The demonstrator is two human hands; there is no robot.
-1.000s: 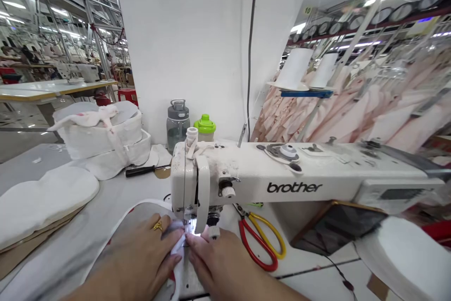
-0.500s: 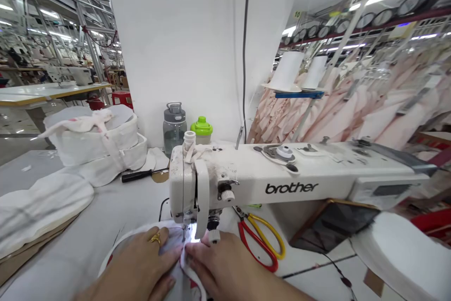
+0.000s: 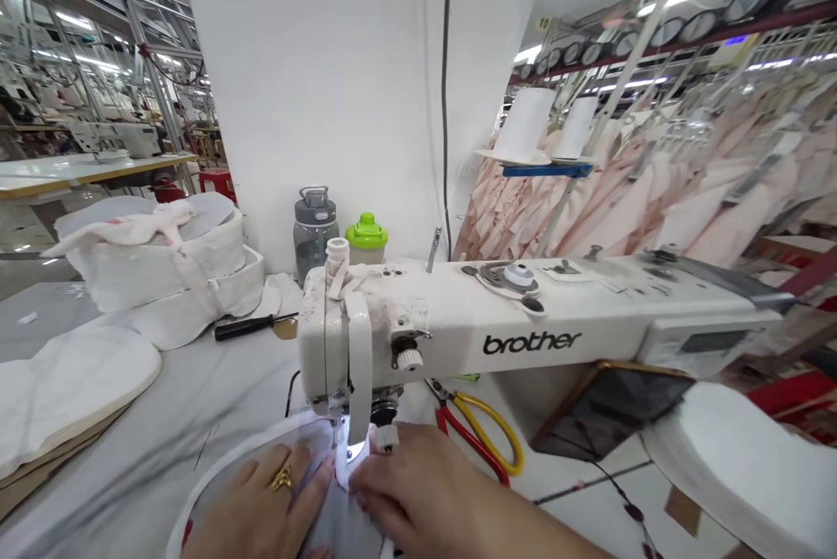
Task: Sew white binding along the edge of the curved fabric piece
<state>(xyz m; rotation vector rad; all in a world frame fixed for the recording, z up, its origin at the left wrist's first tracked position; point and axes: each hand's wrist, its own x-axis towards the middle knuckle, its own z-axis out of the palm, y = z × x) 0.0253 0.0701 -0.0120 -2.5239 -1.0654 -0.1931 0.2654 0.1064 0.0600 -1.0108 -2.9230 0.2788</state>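
A grey fabric piece with a white edge [image 3: 215,476] lies under the needle of a white Brother sewing machine [image 3: 451,315]. On the fabric, left of the lit needle area, my left hand [image 3: 268,502] lies flat with its fingers spread; a gold-coloured ring is on one finger. My right hand [image 3: 418,489] is closed right of the needle, its thumb and fingertips pinching the white edge of the fabric close to the presser foot. The lower part of the fabric is hidden by both hands.
Yellow-and-red-handled scissors [image 3: 484,432] lie right of my right hand, before a leaning dark tablet-like panel [image 3: 608,411]. White stacked pieces [image 3: 751,463] stand at right; more white pieces [image 3: 71,376] and a tied bundle [image 3: 163,262] at left. A black-handled screwdriver [image 3: 245,328] lies behind.
My left hand has shifted left and flattened out on the fabric. My right hand still grips near the needle, its fingers more curled. The whole view has shifted slightly.
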